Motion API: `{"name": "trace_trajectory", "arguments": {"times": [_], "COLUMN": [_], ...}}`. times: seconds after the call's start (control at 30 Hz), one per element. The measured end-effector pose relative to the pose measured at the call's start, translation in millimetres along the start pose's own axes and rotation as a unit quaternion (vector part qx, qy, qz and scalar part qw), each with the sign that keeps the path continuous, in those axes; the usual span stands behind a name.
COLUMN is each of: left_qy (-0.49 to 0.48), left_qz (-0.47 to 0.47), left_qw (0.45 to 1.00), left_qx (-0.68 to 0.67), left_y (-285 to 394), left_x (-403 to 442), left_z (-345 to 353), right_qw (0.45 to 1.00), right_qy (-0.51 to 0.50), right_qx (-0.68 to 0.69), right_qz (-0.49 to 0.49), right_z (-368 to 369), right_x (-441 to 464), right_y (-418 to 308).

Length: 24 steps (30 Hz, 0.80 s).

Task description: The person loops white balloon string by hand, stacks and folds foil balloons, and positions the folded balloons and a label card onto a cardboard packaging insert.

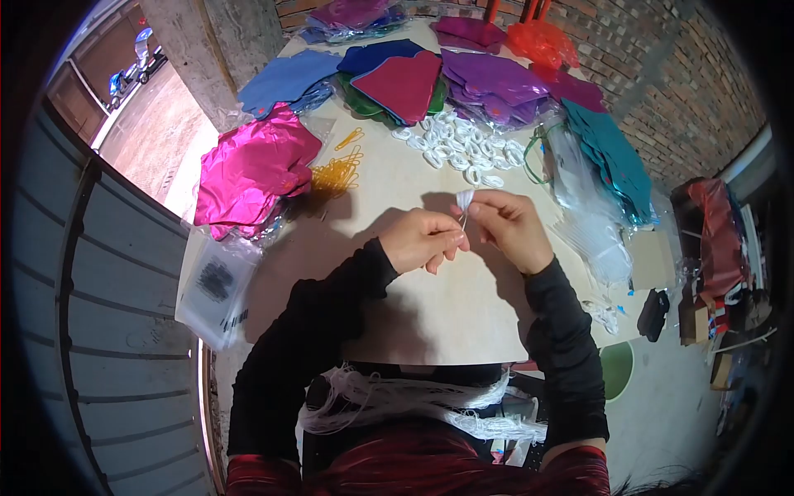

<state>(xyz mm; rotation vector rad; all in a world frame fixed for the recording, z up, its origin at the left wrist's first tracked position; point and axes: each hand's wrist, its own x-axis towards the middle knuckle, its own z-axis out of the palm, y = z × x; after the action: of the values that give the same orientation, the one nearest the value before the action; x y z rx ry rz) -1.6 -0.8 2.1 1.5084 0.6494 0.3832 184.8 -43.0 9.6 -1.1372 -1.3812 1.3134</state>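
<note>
Above the middle of the pale table (413,318), a small bundle of white string (465,199) is pinched between the fingertips of my right hand (514,231). My left hand (423,240) is just left of it and a little lower, its thumb and fingers closed on a strand that hangs from the bundle. Beyond my hands lies a pile of small white string loops (463,142). Skeins of white string (413,401) lie across my lap, below the table's front edge.
Yellow loops (335,175) and a pink foil-like pile (252,169) lie at the left, above a clear bag (217,285). Blue (289,78), red (401,85), purple (496,83) and teal pieces (608,157) line the back and right. Clear plastic strips (600,244) lie at the right.
</note>
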Motion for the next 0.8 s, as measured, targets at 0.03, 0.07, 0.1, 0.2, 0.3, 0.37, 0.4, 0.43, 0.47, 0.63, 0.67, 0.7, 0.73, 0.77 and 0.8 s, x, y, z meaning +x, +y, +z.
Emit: {"name": "trace_trajectory", "arguments": {"times": [0.03,0.07,0.1,0.2,0.3,0.37,0.4,0.43,0.47,0.63,0.67,0.7,0.73,0.77,0.8], "left_qy": [0.034,0.067,0.101,0.131,0.119,0.091,0.088,0.100,0.115,0.236,0.223,0.208,0.170,0.131,0.091], "left_qz": [0.011,0.024,0.036,0.039,0.030,0.052,0.054,0.063,0.073,0.265,0.305,0.343,0.287,0.229,0.170], "left_qw": [0.999,0.997,0.994,0.990,0.989,0.989,0.991,0.990,0.989,0.935,0.924,0.908,0.938,0.961,0.979], "left_qx": [0.001,0.002,0.001,-0.026,-0.087,-0.104,-0.090,-0.075,-0.061,-0.006,0.057,0.118,0.098,0.078,0.058], "left_y": [2.8,4.9,5.6,-8.7,-13.9,-7.0,-4.3,-7.7,-13.3,-11.0,-9.6,-7.7,-5.6,-2.8,-1.3], "left_x": [0.1,-0.1,-0.5,5.3,5.2,2.3,1.4,2.3,3.8,2.1,2.0,1.5,-0.6,-4.4,-6.5], "left_z": [0.4,-0.3,-1.6,-8.6,-5.3,2.0,3.0,1.8,-0.8,0.1,-1.8,-2.6,-1.4,0.9,2.2], "right_qw": [0.997,0.995,0.995,0.985,0.980,0.985,0.987,0.987,0.987,0.988,0.987,0.986,0.985,0.985,0.984], "right_qy": [0.029,-0.045,-0.070,-0.132,-0.082,-0.057,-0.039,-0.022,-0.022,-0.051,-0.064,-0.077,-0.091,-0.098,-0.106], "right_qx": [-0.071,-0.082,-0.050,0.063,0.183,0.160,0.158,0.156,0.157,0.147,0.146,0.145,0.144,0.141,0.139], "right_qz": [-0.015,0.025,0.051,0.096,0.008,-0.014,-0.011,-0.009,-0.009,0.001,0.007,0.013,0.020,0.020,0.019], "right_z": [-1.6,-7.1,-7.3,-2.6,-0.7,-3.9,-2.3,-0.9,-0.1,3.7,3.3,2.7,1.9,0.9,-0.3], "right_x": [0.9,0.4,-0.6,-3.9,-2.5,-1.7,-2.2,-3.0,-3.5,-3.6,-4.0,-4.3,-4.3,-4.1,-3.5], "right_y": [7.8,13.1,10.2,-7.8,-0.9,0.2,-0.6,-1.6,-3.0,-6.3,-5.6,-3.8,-2.1,-0.2,1.5]}}
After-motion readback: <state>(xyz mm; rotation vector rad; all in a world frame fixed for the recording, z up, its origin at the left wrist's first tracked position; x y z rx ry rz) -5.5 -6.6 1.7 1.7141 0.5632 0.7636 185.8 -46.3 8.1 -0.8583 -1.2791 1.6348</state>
